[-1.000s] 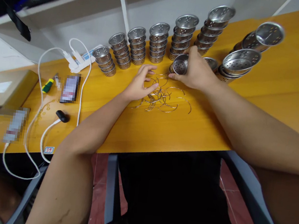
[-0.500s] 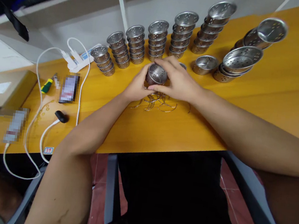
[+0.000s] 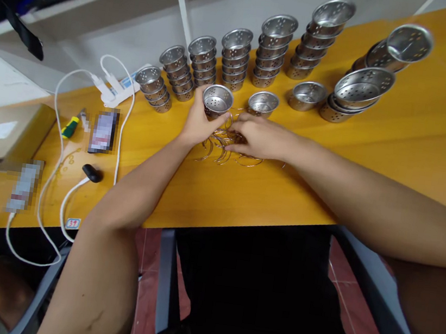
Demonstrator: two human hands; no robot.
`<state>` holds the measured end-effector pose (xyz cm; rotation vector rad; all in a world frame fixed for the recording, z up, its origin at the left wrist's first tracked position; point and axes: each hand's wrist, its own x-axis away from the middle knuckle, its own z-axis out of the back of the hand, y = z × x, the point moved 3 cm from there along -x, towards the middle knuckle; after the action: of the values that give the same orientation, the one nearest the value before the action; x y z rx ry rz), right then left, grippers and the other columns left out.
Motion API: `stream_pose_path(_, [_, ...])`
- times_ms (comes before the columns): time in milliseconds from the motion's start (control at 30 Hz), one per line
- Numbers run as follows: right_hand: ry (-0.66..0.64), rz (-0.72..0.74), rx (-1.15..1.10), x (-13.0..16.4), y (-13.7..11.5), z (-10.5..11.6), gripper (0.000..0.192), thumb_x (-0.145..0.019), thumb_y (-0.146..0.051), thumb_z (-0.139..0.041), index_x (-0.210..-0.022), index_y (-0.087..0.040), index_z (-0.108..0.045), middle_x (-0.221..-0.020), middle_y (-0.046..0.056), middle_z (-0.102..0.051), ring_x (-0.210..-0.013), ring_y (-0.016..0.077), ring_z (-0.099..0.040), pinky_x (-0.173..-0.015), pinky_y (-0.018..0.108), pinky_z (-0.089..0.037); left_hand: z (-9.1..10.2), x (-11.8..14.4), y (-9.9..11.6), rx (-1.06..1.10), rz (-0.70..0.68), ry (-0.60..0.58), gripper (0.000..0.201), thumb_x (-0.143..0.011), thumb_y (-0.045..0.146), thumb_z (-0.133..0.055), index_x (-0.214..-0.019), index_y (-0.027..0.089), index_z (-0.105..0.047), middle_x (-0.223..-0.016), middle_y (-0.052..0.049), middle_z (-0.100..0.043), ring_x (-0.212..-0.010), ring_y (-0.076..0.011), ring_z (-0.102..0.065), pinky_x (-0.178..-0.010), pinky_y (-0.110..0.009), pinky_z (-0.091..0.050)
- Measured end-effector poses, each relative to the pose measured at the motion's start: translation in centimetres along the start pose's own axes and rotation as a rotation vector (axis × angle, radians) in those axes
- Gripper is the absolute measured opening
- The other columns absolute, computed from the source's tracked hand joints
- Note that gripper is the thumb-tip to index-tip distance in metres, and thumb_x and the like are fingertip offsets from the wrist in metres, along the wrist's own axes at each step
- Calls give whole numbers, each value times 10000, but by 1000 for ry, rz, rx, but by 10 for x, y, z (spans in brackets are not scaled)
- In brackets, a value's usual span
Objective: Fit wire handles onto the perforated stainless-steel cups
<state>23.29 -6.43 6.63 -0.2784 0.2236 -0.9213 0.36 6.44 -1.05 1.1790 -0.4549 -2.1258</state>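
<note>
Orange wooden table (image 3: 413,159) is filling the view, white wall and shelf running along its far edge. We are gripping a perforated steel cup (image 3: 217,99) in our left hand (image 3: 197,124), fingers wrapping its side; the cup is sitting upright, mouth opening upward toward us, its axis standing roughly vertical. Our right hand (image 3: 260,138) is resting on the pile of wire rings (image 3: 229,148) just beside the cup, fingertips pinching at a ring; we cannot tell whether one is actually caught. Stacks of cups (image 3: 233,59) are crowding the far side right behind. A loose cup (image 3: 263,103) is standing close by, to the right. Bare table is lying open toward the near edge.
</note>
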Motion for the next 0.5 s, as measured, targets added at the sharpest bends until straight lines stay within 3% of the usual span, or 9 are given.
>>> stream_pose_path(100, [7, 10, 6, -4, -1, -3, 171, -1170, -337, -768, -1267, -237, -867, -1383, 182, -826, -1271, 409, -819, -1102, 558, -651, -2, 1, -4, -12, -17, -20, 1031, -1078, 883, -798, -1816, 371, -292, -1671, -157, -642, -1653, -375, -695, -1473, -608, -542])
stream_pose_path(267, [22, 16, -7, -5, -3, -2, 199, -1138, -166, -676, -1177, -232, -859, -1309, 172, -866, -1225, 402, -840, -1043, 523, -630, -3, 1, -5, -9, -24, -28, 1063, -1101, 857, -792, -1869, 388, -225, -1693, -153, -635, -1652, -371, -705, -1473, -607, -548])
stream_pose_path(500, [77, 20, -49, -3, -2, 3, 217, -1157, -208, -659, -1182, -241, -873, -1318, 168, -856, -1240, 398, -821, -1092, 532, -621, -1, 0, 5, -34, -33, -32, 1050, -1112, 837, -790, -1874, 374, -235, -1697, -168, -626, -1650, -372, -701, -1485, -632, -542])
